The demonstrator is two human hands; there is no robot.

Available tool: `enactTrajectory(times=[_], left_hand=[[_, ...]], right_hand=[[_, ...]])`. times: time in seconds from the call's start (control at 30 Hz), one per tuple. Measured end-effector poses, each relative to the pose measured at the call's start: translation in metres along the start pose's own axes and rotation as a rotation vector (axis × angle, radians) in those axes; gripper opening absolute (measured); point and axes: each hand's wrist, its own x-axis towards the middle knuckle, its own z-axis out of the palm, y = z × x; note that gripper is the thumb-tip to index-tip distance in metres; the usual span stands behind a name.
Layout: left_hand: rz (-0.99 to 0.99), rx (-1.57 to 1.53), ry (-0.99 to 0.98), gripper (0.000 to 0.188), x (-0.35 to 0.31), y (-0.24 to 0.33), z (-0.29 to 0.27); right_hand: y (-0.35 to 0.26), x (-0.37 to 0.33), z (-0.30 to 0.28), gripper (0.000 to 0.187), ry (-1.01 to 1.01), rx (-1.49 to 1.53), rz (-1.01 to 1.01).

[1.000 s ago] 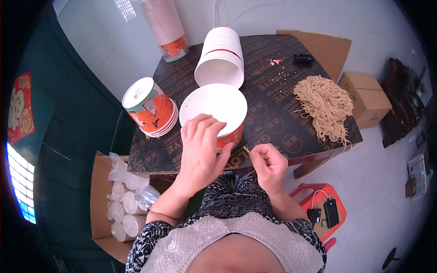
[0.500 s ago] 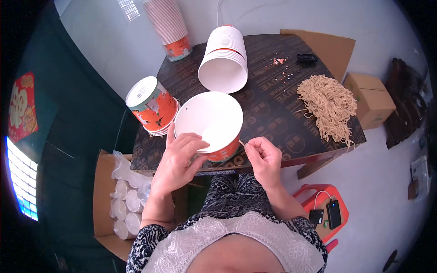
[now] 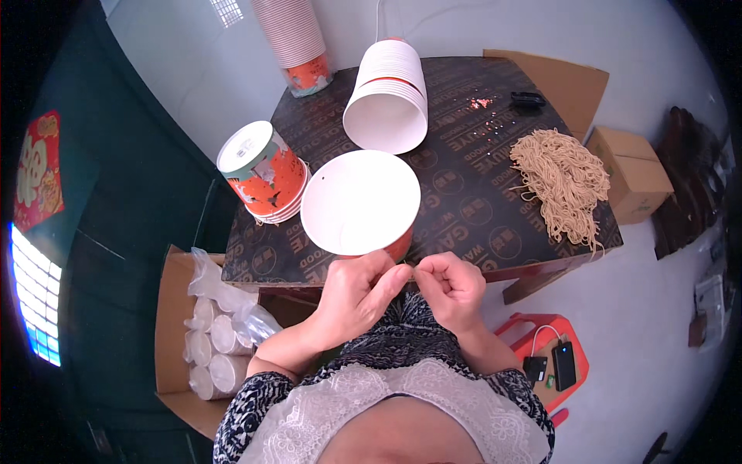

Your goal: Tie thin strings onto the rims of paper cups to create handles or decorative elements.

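Observation:
A paper bucket [image 3: 360,203], white inside and orange outside, stands upright at the table's near edge, with a small dark hole high in its left wall. Just in front of it, my left hand [image 3: 357,292] and my right hand [image 3: 450,289] meet, both closed in a pinch. Between their fingertips shows a tiny bit of thin tan cord [image 3: 410,265]; the fingers hide most of it. To the right lies a loose heap of tan cords [image 3: 563,182].
An upturned orange bucket stack [image 3: 267,182] stands left. Behind lies a nested bucket stack [image 3: 386,116]; a tall stack [image 3: 290,35] rises at back left. An open carton [image 3: 174,332] holds wrapped white cups. A red stool [image 3: 533,325] bears a power bank [image 3: 566,366].
My left hand has left the bucket's rim and moved down and right to my right hand, its fingers closing. My right hand has dropped slightly. The view has shifted a little.

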Motion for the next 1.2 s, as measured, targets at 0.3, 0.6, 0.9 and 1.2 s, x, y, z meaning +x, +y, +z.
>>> enactTrajectory(times=[0.3, 0.6, 0.9, 1.2], left_hand=[[-0.016, -0.124, 0.021, 0.021, 0.006, -0.006, 0.012], [0.040, -0.046, -0.024, 0.009, -0.001, -0.002, 0.002], [0.201, 0.037, 0.219, 0.008, -0.011, 0.003, -0.012], [0.183, 0.179, 0.230, 0.004, 0.032, 0.004, -0.051]], right_hand=[[0.007, -0.001, -0.003, 0.008, -0.069, -0.078, -0.037], [0.007, 0.000, 0.000, 0.012, -0.084, -0.130, -0.100], [0.007, 0.006, 0.001, 0.005, 0.097, -0.048, 0.203], [0.030, 0.017, 0.006, 0.003, 0.137, 0.005, 0.201]])
